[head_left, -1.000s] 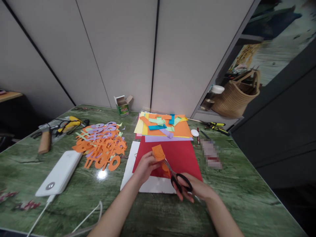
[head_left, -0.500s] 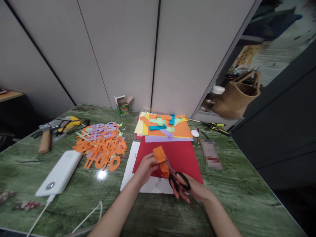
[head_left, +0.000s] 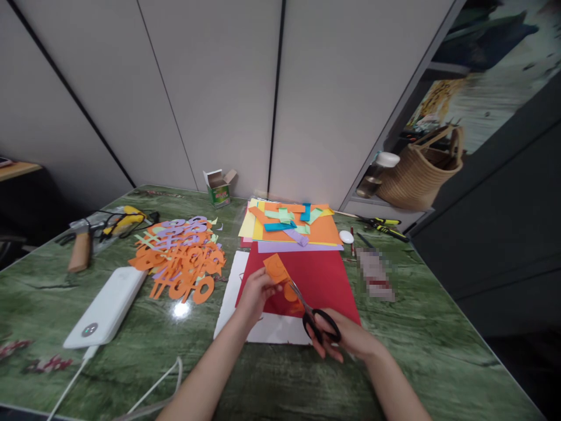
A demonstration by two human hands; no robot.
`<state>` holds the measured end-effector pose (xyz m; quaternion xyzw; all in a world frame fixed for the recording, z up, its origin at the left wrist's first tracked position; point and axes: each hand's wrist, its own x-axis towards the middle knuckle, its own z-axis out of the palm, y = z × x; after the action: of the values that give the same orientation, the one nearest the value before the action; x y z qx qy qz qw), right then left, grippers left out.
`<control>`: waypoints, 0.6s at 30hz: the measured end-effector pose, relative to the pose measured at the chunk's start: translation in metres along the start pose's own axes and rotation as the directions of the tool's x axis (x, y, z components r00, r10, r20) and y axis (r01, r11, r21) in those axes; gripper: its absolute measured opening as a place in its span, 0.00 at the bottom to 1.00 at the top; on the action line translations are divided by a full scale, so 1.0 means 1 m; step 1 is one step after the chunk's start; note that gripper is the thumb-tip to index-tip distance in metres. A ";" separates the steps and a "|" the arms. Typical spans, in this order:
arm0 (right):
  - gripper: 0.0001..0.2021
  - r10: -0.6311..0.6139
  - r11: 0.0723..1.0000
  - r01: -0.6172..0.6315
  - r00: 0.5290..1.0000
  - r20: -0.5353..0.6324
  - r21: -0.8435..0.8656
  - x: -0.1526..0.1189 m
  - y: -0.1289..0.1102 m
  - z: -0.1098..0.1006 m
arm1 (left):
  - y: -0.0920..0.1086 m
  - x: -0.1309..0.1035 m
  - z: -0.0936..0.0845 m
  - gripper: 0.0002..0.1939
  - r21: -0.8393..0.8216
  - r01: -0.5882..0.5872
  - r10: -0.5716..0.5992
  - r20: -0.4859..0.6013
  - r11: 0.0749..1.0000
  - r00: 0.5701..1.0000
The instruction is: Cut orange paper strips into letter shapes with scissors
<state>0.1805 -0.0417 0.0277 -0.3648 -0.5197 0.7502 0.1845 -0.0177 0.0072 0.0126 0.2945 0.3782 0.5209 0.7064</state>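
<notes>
My left hand pinches an orange piece of paper with curved lines drawn on it; a rounded part of it hangs lower, near the blades. In my right hand are black-handled scissors, fingers through the loops, the blades pointing up and left at the paper's edge. Both hands are above a red sheet, which lies over a white sheet. Left of them is a heap of cut paper shapes, mostly orange, with purple and pale green among them.
Behind the red sheet, coloured sheets carry folded paper strips. A white power bank with a cable lies left. A small green box stands near the wall. On the right are a white oval object, pliers and a blurred packet.
My left hand and the orange paper have shifted left and the paper has tilted. The scissors have moved slightly right, their blades now lower along the paper.
</notes>
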 end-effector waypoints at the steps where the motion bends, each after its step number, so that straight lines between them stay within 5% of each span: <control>1: 0.23 -0.002 1.000 0.002 1.000 0.004 0.001 -0.001 0.000 -0.001 | 0.001 0.000 0.000 0.12 0.002 -0.006 0.006 -0.001 1.000 1.000; 18: 0.21 0.007 0.999 -0.006 0.999 -0.052 0.034 0.008 0.006 0.003 | -0.001 -0.002 0.006 0.14 -0.023 -0.008 0.009 0.024 1.000 1.000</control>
<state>0.1741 -0.0411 0.0197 -0.3829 -0.5007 0.7496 0.2018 -0.0126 0.0052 0.0152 0.2942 0.3626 0.5247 0.7118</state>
